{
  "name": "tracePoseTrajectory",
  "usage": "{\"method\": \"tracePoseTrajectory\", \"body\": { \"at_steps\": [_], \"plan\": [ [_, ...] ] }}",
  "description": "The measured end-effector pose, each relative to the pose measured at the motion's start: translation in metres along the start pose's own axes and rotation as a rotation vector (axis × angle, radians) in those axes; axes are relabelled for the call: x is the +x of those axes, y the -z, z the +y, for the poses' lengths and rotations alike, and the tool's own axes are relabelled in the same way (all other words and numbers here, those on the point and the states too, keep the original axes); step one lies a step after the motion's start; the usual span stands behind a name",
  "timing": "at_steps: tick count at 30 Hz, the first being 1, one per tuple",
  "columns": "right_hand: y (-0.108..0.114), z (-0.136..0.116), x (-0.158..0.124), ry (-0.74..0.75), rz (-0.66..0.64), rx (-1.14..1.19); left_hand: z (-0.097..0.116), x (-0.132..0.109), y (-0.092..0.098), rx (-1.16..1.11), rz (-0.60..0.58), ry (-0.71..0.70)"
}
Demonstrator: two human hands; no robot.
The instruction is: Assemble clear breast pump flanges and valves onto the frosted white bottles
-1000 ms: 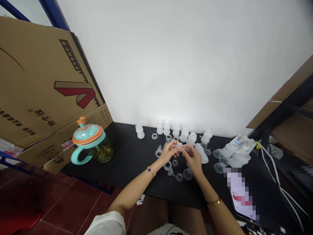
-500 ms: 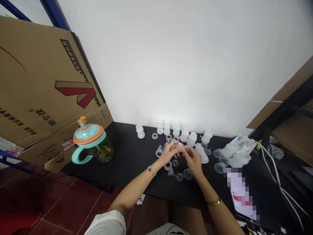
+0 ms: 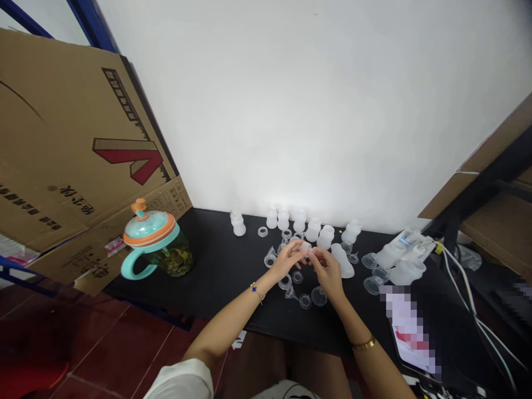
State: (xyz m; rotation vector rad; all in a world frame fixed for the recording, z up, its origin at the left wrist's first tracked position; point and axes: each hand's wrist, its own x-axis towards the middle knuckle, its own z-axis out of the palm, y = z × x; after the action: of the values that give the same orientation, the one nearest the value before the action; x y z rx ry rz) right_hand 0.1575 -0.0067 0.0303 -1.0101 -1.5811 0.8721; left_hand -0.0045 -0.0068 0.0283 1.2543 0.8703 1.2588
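My left hand [image 3: 286, 259] and my right hand [image 3: 328, 271] meet above the black table [image 3: 224, 271], fingertips pinched together on a small translucent plastic piece [image 3: 306, 247] held between them. Several clear rings and small funnel-shaped parts [image 3: 305, 299] lie on the table just below and around the hands. A row of small white plastic bottles [image 3: 313, 228] stands behind the hands along the wall, and one bottle [image 3: 343, 260] lies on its side right of my right hand.
A teal and orange lidded mug [image 3: 152, 241] with green contents stands at the table's left. A large cardboard box [image 3: 70, 160] leans behind it. Clear plastic bags of parts [image 3: 401, 257] and white cables [image 3: 461, 282] lie at the right.
The hands have shifted only slightly; the small piece between the fingertips has turned a little and sits closer to my left hand's fingers.
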Motion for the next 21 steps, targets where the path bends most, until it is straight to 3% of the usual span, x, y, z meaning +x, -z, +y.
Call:
{"method": "tracePoseTrajectory", "body": {
  "at_steps": [10, 21],
  "plan": [
    [-0.0004, 0.0, -0.0007, 0.063, -0.014, -0.056, -0.0025, 0.0023, 0.0006, 0.038, 0.057, 0.025],
    [0.0002, -0.0011, 0.0003, -0.007, -0.027, 0.015, -0.0005, 0.003, 0.0013, 0.015, 0.072, 0.069]
  ]
}}
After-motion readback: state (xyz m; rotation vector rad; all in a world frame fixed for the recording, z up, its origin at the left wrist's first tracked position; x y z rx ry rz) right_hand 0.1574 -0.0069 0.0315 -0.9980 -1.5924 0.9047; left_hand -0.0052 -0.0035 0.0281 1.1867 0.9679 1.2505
